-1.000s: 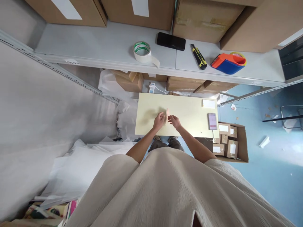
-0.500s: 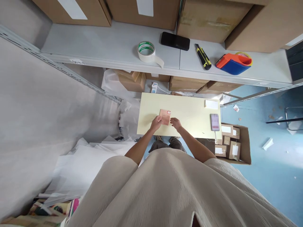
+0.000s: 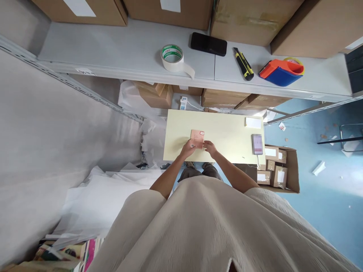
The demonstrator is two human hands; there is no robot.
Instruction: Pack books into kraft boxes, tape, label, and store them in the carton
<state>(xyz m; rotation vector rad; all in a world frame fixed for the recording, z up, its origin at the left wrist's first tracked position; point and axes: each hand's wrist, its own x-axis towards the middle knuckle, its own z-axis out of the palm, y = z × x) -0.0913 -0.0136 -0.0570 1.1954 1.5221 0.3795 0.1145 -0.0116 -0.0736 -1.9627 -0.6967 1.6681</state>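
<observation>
One pale yellow table stands before a grey shelf; a pink booklet is over its left half, between both hands. Left hand: fingers closed on the booklet's lower left corner. Right hand: fingers partly curled at its right edge; grip cannot be determined. Table's right end: white box, cabled device. Shelf: tape roll, black phone, cutter. Blue floor: scattered scraps, open carton beside table.
</observation>
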